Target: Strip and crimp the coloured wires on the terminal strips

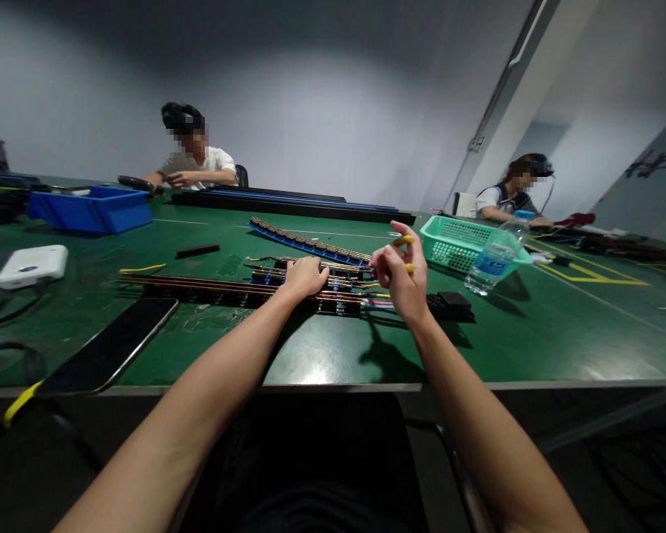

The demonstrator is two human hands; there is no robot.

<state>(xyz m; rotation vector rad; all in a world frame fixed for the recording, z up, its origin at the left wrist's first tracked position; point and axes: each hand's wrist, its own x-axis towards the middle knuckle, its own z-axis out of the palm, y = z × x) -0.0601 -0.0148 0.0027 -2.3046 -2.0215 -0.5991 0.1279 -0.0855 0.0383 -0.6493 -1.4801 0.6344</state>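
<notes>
My left hand (305, 277) rests over a group of dark strips with copper-coloured lines (222, 286), its fingers curled across them and the thumb to the right. Coloured wires (378, 303) come out of the strips' right ends. My right hand (408, 285) is raised just above those wires, closed round a small tool with two yellow handles (406, 240), which looks like pliers. Its index finger points up, and the tool's tip is hard to make out. Behind both hands lies a curved blue-sided strip (305, 242). A black block (449, 305) sits to the right of the wires.
A green basket (449, 235) and a tilted water bottle (487, 265) are at the right. To the left are a phone (111, 346), a white box (32, 266), and a blue bin (92, 211). Long dark strips (294, 205) lie farther back. Two people sit across the table.
</notes>
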